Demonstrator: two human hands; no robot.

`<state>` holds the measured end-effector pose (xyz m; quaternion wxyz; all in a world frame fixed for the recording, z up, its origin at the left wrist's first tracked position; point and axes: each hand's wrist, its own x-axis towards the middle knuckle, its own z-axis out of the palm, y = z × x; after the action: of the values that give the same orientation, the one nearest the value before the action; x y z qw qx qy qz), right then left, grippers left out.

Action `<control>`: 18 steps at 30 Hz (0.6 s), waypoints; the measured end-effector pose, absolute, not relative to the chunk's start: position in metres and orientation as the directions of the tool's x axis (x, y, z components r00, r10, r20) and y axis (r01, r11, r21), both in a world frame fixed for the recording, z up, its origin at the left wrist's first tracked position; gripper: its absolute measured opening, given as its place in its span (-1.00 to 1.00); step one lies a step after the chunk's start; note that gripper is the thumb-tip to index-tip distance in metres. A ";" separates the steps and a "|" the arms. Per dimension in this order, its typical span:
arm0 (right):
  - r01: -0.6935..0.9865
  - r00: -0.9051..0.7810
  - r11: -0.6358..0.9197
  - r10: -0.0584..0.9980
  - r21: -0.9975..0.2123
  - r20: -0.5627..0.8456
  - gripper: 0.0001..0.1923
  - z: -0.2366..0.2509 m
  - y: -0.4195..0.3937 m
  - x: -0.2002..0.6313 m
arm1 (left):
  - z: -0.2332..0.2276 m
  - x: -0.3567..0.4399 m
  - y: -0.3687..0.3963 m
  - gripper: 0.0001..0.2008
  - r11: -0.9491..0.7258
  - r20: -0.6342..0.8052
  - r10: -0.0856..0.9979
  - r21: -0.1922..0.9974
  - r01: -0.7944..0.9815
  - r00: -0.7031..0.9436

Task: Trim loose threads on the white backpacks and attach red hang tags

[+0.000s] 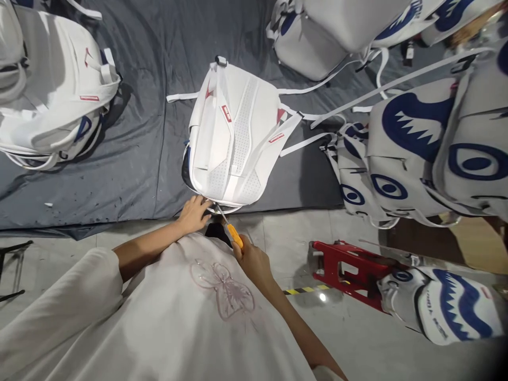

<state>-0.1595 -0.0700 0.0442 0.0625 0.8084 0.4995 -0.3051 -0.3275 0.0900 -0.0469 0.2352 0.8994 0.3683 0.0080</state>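
A white backpack (238,137) lies back-side up on a grey sheet (151,159), its lower edge toward the person. The left hand (194,214) rests on that lower edge with fingers loosely curled, pinning it rather than gripping it. The right hand (252,259), just below the backpack, is clamped around an orange-handled tool (232,230) whose metal tip touches the same edge beside the left hand.

Judging by the piles, the work looks partly through: 1 backpack is in hand, a white stack (51,90) sits left of it, and shark-print bags (428,143) crowd to its right. Which pile is finished cannot be told. A red stool (345,267) stands below and right of the backpack.
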 end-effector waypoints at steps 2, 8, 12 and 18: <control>0.847 0.353 -0.510 0.748 -0.147 -0.562 -0.67 0.038 -0.066 -0.156 | -0.045 -0.327 0.090 -0.58 -0.676 -0.191 0.621 0.361 0.643 0.760; 0.802 0.445 -0.595 0.652 -0.051 -0.614 -0.62 0.042 -0.070 -0.149 | -0.034 -0.323 0.099 -0.47 -0.741 -0.140 0.534 0.398 0.541 0.834; 0.820 0.337 -0.544 0.712 -0.180 -0.616 -0.67 0.055 -0.076 -0.154 | -0.038 -0.310 0.099 -0.55 -0.732 -0.195 0.559 0.341 0.590 0.806; 0.789 0.460 -0.612 0.637 -0.044 -0.618 -0.63 0.035 -0.083 -0.140 | -0.042 -0.303 0.077 -0.50 -0.797 -0.178 0.499 0.291 0.530 0.848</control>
<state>-0.1401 -0.0827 0.0349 0.1255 0.8452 0.4220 -0.3030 -0.3029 0.0772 -0.0424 0.1670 0.9467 0.2718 -0.0459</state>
